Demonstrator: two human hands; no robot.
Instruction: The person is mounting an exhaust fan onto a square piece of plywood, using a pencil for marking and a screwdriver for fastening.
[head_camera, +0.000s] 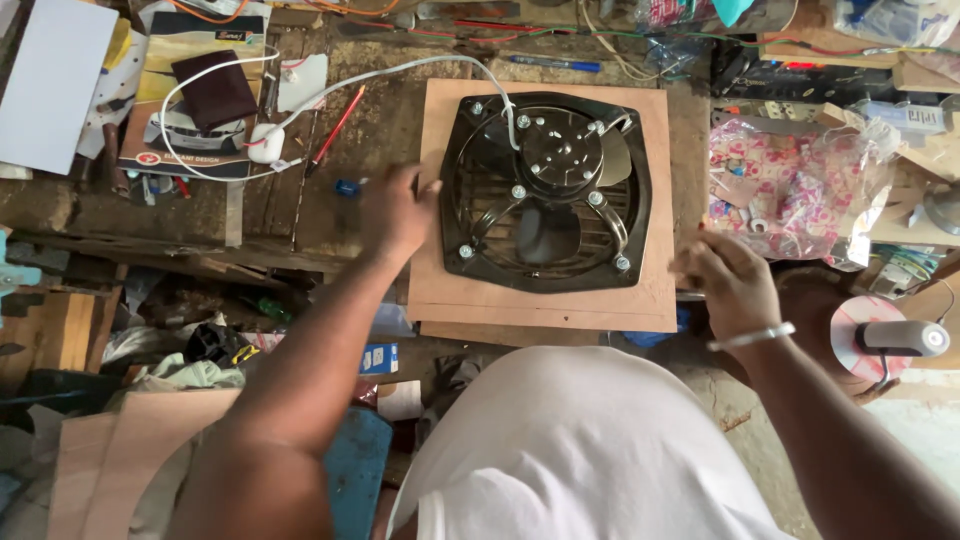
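Observation:
A black exhaust fan (546, 190) with a metal grille lies flat on a square plywood board (650, 300) on the workbench. A white cable (400, 72) runs from the fan's hub to a white plug (266, 143) at the left. My left hand (395, 212) hovers by the board's left edge, fingers spread, over a small blue-handled tool (348, 187); whether it touches the tool I cannot tell. My right hand (728, 280) sits at the board's right edge, fingers curled, with a white bangle on the wrist. It looks empty.
A red pencil (336, 130), a dark brown wallet (214, 90) on a printed booklet and a white sheet (52, 80) lie at the left. A floral plastic bag (790, 185) and a blue pen (556, 64) sit right and behind. Scraps and cardboard (110, 460) fill the floor.

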